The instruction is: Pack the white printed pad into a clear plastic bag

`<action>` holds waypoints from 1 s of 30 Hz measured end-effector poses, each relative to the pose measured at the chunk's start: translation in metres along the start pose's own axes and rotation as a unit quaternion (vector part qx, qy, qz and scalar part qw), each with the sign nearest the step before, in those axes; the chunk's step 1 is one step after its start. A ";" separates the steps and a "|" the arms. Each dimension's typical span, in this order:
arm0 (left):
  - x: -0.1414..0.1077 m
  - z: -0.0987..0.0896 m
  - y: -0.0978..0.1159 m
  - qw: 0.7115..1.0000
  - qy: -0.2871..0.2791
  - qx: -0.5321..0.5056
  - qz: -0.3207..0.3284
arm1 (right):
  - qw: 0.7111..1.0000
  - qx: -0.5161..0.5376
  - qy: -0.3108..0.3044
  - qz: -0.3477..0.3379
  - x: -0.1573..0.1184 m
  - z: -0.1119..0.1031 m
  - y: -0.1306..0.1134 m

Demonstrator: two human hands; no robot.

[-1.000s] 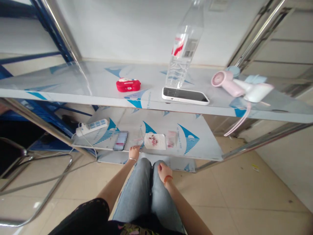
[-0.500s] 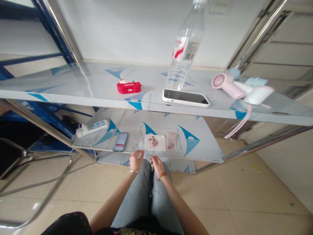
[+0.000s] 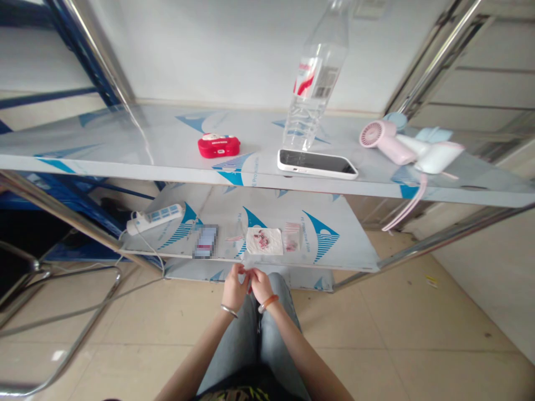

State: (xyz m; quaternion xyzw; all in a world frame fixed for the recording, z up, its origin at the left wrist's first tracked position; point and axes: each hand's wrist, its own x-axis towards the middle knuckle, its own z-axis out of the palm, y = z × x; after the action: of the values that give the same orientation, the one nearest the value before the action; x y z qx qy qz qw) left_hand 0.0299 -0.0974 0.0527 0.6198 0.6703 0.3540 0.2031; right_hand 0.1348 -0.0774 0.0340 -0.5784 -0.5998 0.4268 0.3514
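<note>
Left hand (image 3: 234,289) and right hand (image 3: 261,287): fingers curled, tips together; whether gripping anything, cannot tell. White paper (image 3: 275,246) with dark-red bits (image 3: 262,239): on lower shelf (image 3: 355,245), just beyond hands.

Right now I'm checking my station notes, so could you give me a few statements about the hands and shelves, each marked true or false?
1. The left hand and right hand are close together. True.
2. The orange bracelet is on the left wrist. False: the orange bracelet is on the right wrist.
3. The white pad with red bits lies on the lower shelf. True.
4. The clear bottle lies on its side. False: the clear bottle stands upright on the upper shelf.
5. The power strip is on the lower shelf. True.
</note>
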 end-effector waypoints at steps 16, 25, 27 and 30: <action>0.017 -0.010 0.034 0.945 -0.164 0.274 0.070 | 0.955 -0.293 -0.019 0.049 -0.001 -0.027 -0.036; 0.021 -0.016 0.030 0.945 -0.142 0.289 0.052 | 0.952 -0.290 0.089 0.043 0.001 -0.014 -0.017; 0.019 -0.017 0.028 0.946 -0.147 0.282 0.066 | 0.955 -0.265 0.132 0.026 -0.001 -0.010 -0.014; 0.016 -0.015 0.024 0.949 -0.145 0.270 0.076 | 0.957 -0.229 0.179 -0.007 -0.004 -0.007 -0.012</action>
State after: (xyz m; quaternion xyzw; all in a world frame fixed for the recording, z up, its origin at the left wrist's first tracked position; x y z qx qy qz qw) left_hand 0.0332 -0.0854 0.0824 0.7452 0.6551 0.0805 0.0952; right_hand 0.1367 -0.0799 0.0484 -0.7062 -0.6125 0.1650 0.3146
